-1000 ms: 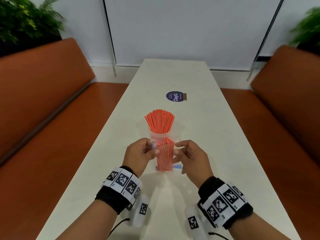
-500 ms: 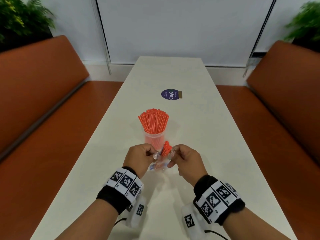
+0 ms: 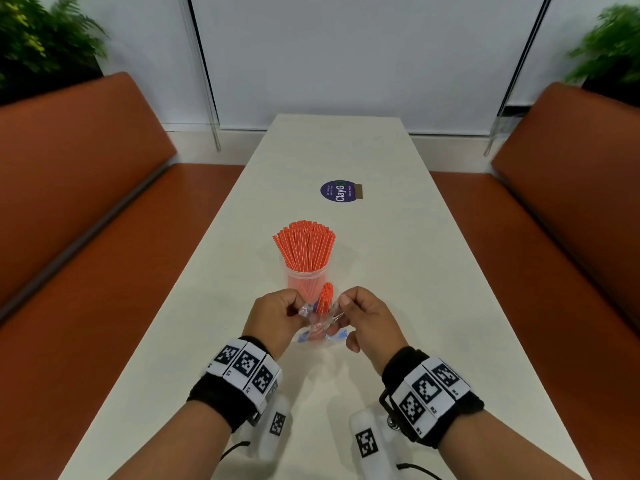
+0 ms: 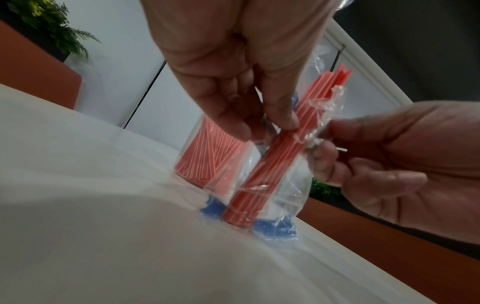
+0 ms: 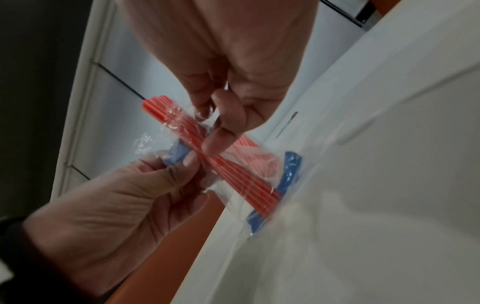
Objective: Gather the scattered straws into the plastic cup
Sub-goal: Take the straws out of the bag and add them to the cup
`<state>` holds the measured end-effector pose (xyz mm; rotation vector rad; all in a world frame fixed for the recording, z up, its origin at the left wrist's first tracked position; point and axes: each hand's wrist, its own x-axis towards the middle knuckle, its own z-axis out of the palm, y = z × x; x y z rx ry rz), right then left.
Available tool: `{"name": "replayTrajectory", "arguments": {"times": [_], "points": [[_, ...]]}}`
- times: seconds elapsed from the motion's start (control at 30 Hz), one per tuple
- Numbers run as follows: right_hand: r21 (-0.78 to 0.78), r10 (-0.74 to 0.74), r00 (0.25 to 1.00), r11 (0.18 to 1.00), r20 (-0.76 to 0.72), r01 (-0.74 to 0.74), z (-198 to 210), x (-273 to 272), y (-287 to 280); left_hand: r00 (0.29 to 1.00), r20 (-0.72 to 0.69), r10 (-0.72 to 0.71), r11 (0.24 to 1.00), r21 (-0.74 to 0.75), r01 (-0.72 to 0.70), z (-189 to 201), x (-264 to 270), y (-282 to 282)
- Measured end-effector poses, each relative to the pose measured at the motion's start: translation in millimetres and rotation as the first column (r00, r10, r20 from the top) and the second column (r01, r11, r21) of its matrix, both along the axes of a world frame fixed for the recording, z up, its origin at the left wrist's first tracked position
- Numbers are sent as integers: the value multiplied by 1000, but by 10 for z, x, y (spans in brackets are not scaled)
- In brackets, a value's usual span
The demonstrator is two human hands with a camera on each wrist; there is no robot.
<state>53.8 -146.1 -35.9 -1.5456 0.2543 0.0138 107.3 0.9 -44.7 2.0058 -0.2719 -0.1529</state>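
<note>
My left hand [image 3: 275, 318] pinches one side of a clear plastic bag [image 3: 320, 327] of orange straws [image 3: 324, 299]; the bag's blue bottom edge rests on the white tabletop [image 3: 398, 271]. Just behind it stands the plastic cup [image 3: 304, 278], packed with straws. My right hand [image 3: 369, 320] pinches the bag's other side.

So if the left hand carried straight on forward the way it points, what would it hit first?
Most likely the plastic cup of straws, standing just beyond the left hand and the bag it pinches; depth is unclear.
</note>
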Motion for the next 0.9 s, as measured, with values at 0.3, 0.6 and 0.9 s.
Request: {"name": "replayTrajectory", "arguments": {"times": [0.3, 0.6, 0.9], "points": [[-416, -47, 999, 908, 5, 45, -103, 177, 115, 997, -42, -68, 995, 74, 71, -44, 62, -35], [-669, -7, 996, 740, 93, 68, -79, 235, 148, 963, -103, -248, 913, 308, 268, -58, 47, -94], [-635, 187, 972, 770, 144, -54, 94, 66, 231, 955, -93, -283, 910, 290, 297, 24, 27, -67]]}}
